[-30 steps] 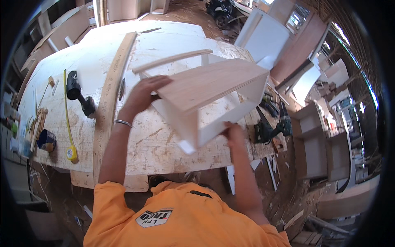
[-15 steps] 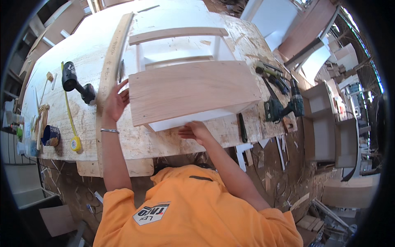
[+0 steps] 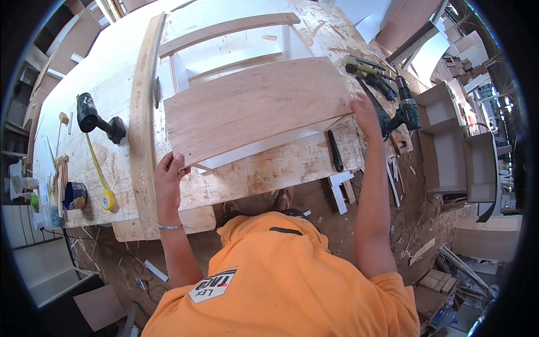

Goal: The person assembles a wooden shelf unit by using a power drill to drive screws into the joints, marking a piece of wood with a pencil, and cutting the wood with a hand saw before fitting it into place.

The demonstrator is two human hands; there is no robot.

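Note:
A white cabinet frame (image 3: 236,53) lies on the workbench, with a plywood panel (image 3: 255,106) across its near part. My left hand (image 3: 170,174) grips the panel's near left corner, thumb on top and fingers partly hidden by the edge. At the right end, my right hand (image 3: 366,115) holds the panel's right corner, its fingers closed at the edge. Beyond the panel, a wooden rail (image 3: 230,32) spans the frame's far side. Just left of the frame runs a long wooden board (image 3: 145,112).
On the bench's left are a black cordless tool (image 3: 101,121), a yellow tape measure (image 3: 108,199) partly pulled out, and a small tin (image 3: 74,195). A cordless drill (image 3: 405,106) and a dark-handled tool (image 3: 335,151) lie on the right. Scraps litter the floor (image 3: 314,196).
My left hand has slid nearer me, from the panel's left edge to its near corner. My right hand has moved from the near edge to the right corner. The panel and frame sit slightly turned.

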